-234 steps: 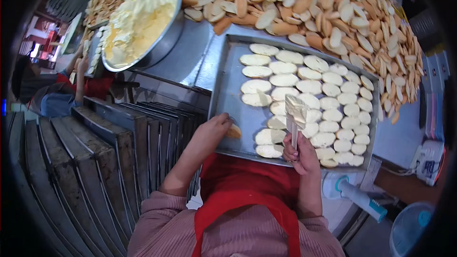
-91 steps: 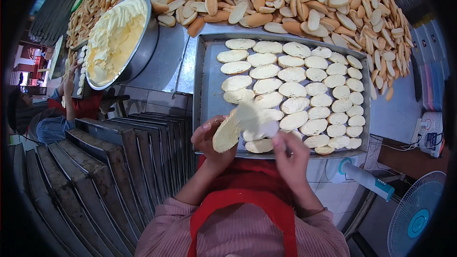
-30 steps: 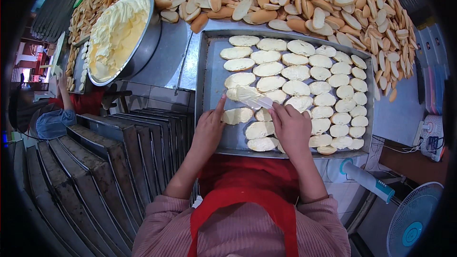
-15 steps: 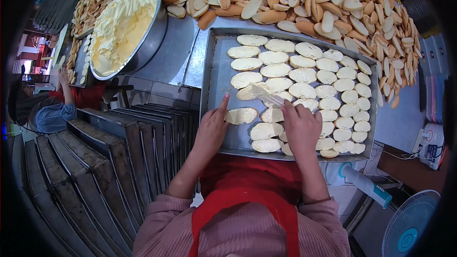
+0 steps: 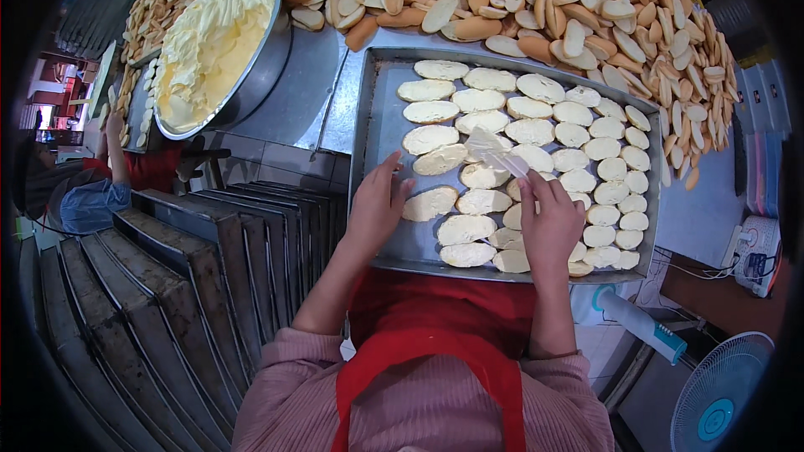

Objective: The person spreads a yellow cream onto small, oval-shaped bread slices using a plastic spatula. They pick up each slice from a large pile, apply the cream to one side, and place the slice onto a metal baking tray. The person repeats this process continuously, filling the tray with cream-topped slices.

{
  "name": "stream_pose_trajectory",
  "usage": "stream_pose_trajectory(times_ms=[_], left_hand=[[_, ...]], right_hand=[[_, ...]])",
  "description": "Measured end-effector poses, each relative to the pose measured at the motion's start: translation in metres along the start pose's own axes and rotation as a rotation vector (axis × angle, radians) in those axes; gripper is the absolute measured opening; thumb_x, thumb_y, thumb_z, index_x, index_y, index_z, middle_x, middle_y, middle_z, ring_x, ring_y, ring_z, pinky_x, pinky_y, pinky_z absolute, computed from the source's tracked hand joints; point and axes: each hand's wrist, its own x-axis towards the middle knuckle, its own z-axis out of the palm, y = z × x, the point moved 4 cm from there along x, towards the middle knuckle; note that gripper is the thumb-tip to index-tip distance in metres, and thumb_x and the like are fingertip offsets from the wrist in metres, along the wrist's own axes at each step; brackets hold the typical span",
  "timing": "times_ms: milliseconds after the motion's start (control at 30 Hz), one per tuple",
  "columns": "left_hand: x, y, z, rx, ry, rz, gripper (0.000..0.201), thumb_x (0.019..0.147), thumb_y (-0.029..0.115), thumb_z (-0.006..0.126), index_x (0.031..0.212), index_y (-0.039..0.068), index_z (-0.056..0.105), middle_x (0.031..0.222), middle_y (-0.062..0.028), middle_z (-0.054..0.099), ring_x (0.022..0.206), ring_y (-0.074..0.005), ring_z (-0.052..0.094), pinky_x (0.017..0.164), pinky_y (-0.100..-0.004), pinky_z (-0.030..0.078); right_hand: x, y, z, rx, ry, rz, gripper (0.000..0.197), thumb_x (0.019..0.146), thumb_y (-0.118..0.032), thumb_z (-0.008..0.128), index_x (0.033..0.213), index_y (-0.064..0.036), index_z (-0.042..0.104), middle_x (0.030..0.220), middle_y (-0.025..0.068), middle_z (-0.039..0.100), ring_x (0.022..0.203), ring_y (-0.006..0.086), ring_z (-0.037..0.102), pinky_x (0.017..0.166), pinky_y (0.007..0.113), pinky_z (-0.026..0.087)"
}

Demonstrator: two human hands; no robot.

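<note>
A wide metal tray (image 5: pixel 387 100) lies before me, with rows of oval bread slices coated in pale cream. My right hand (image 5: pixel 553 218) grips a translucent flat spatula (image 5: pixel 494 151), its blade over slices in the second column from the left. My left hand (image 5: pixel 375 205) hovers over the tray's left part, thumb and index finger apart and holding nothing. Just right of its fingers lies a coated bread slice (image 5: pixel 430 203). Another coated slice (image 5: pixel 440 160) sits farther up the same column. The spatula and right hand partly hide several slices.
A steel bowl (image 5: pixel 261 88) of whipped cream (image 5: pixel 209 38) stands at the far left. Heaped bread slices (image 5: pixel 502 0) cover the table's back. Stacked metal trays (image 5: pixel 167 276) fill the lower left; a fan (image 5: pixel 720 393) stands lower right. Another person (image 5: pixel 96 192) works at the far left.
My right hand has moved right, taking the spatula from the left column to the second. My left hand's fingers have drawn apart and lie slightly left of the near slice.
</note>
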Motion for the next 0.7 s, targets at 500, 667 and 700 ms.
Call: stream_pose_trajectory(times_ms=[500,667,700], left_hand=[[0.007,-0.017,0.029,-0.669,-0.021,-0.355,0.037,0.08,0.005,0.069,0.115,0.0,0.06,0.095,-0.0087,0.065,0.088,-0.012,0.063,0.078,-0.0251,0.053],[0.007,-0.004,0.031,-0.681,0.063,-0.276,0.041,0.077,0.002,0.072,0.116,-0.001,0.058,0.097,-0.0082,0.063,0.091,-0.012,0.062,0.082,-0.0238,0.052],[0.008,-0.001,0.033,-0.715,0.094,-0.282,0.041,0.077,0.002,0.072,0.115,-0.001,0.058,0.097,-0.0082,0.063,0.091,-0.0122,0.062,0.082,-0.0241,0.053]], right_hand=[[0.033,-0.02,0.051,0.777,-0.34,0.214,0.029,0.096,-0.026,0.049,0.105,-0.0001,0.057,0.085,0.0179,0.062,0.069,0.0294,0.06,0.062,0.036,0.046],[0.034,-0.024,0.048,0.842,-0.382,0.274,0.031,0.096,-0.028,0.05,0.104,0.0,0.058,0.078,0.0156,0.062,0.06,0.0211,0.055,0.058,0.033,0.044],[0.033,-0.023,0.048,0.849,-0.369,0.273,0.031,0.096,-0.028,0.05,0.104,0.0,0.058,0.076,0.0145,0.061,0.059,0.0192,0.054,0.057,0.032,0.043]])
